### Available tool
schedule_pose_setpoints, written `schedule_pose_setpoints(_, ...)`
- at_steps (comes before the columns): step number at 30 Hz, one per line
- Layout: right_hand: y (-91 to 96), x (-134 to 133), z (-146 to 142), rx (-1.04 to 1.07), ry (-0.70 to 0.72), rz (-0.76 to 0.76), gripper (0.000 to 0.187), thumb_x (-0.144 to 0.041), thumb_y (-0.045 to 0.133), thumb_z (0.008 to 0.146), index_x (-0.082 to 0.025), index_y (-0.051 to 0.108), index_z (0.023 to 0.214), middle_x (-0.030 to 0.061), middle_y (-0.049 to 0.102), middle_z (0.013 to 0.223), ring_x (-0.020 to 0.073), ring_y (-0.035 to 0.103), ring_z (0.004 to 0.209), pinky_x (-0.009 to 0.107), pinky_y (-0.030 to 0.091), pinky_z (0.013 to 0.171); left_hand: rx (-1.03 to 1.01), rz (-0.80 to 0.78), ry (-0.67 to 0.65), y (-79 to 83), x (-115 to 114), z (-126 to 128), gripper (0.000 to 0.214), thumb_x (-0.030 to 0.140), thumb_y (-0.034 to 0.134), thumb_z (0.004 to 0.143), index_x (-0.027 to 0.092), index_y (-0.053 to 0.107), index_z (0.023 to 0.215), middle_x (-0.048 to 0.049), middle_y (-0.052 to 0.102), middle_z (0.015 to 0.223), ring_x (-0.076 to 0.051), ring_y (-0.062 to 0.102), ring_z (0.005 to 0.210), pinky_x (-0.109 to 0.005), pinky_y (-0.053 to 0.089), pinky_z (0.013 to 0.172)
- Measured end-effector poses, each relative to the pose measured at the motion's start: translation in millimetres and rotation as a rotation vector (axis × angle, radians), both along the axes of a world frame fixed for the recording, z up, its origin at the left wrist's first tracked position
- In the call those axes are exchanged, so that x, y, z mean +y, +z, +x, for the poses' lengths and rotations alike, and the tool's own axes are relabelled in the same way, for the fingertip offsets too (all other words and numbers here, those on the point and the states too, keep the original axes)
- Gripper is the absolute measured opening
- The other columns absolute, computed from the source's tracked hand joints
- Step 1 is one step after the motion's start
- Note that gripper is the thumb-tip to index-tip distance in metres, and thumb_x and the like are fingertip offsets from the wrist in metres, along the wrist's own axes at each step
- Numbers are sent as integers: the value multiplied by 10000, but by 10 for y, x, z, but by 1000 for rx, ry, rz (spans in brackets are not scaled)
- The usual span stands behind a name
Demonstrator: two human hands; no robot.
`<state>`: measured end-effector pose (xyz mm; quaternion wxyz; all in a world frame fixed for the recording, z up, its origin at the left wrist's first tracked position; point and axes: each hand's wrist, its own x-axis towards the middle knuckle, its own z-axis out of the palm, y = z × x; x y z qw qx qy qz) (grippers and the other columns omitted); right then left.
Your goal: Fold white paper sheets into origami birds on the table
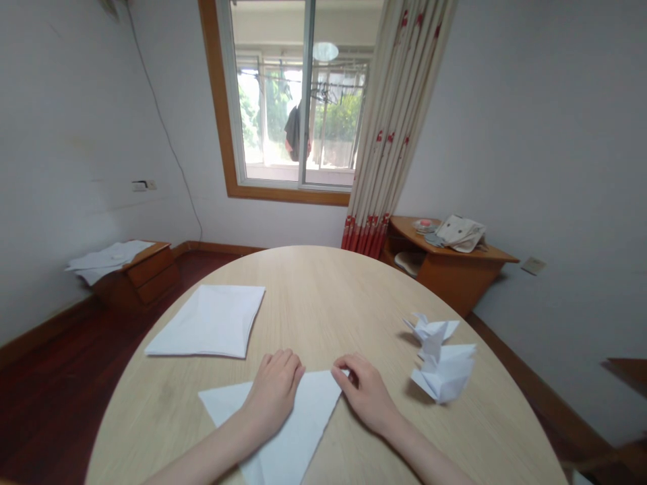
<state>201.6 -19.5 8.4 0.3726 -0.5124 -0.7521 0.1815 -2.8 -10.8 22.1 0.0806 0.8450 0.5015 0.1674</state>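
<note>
Both hands, left hand (273,391) and right hand (366,394), press folded paper (298,431).

Folded paper (293,431) under left hand (273,394)

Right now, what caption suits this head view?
Two hands press a folded paper triangle on a table beside folded paper figures.
</note>
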Motion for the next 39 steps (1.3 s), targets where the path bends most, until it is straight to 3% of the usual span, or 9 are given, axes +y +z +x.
schedule_pose_setpoints(11,-20,110,61,180,-22,-241,352,-476,481,852,-180,598,702,-20,486,591,148,431,575,263,316,555,-157,79,27,-143,48,-14,265,192,309,990,189,496,802,-53,558,826,-226,541,795,-373,435,750)
schedule_pose_setpoints(17,-32,120,56,408,12,-323,346,-512,555,793,-182,584,696,-9,531,610,163,476,600,272,342,590,-191,89,30,-146,45,1,275,198,294,990,193,478,786,-56,550,814,-229,535,784,-382,438,740)
schedule_pose_setpoints(23,10,116,58,468,12,-307,399,-561,514,813,-193,559,666,-1,542,633,177,511,638,281,376,618,-202,62,33,-109,40,-5,281,208,277,986,201,464,776,-62,553,814,-235,536,791,-384,439,746)
schedule_pose_setpoints(26,10,116,84,518,-19,-282,395,-544,452,841,-190,617,778,-7,528,655,176,501,653,284,374,634,-207,35,44,-101,53,-23,285,216,262,982,204,454,771,-71,557,818,-241,536,797,-389,440,756)
schedule_pose_setpoints(28,8,113,99,561,-26,-283,341,-487,475,818,-193,643,854,-11,527,658,176,502,655,282,374,632,-214,12,56,-104,68,-35,287,224,255,979,206,447,765,-76,558,815,-243,539,800,-391,442,761)
schedule_pose_setpoints(32,19,103,102,563,-4,-286,234,-390,574,745,-189,655,834,6,586,714,182,528,691,282,383,646,-234,-32,72,-116,98,-51,285,244,261,968,214,432,743,-76,564,807,-245,547,805,-390,441,768)
schedule_pose_setpoints(39,-1,126,76,565,-28,-274,224,-388,658,701,-183,654,792,-21,560,627,157,489,597,269,351,585,-265,-84,56,-128,123,-58,287,277,257,958,221,409,721,-78,570,802,-243,551,808,-386,439,776)
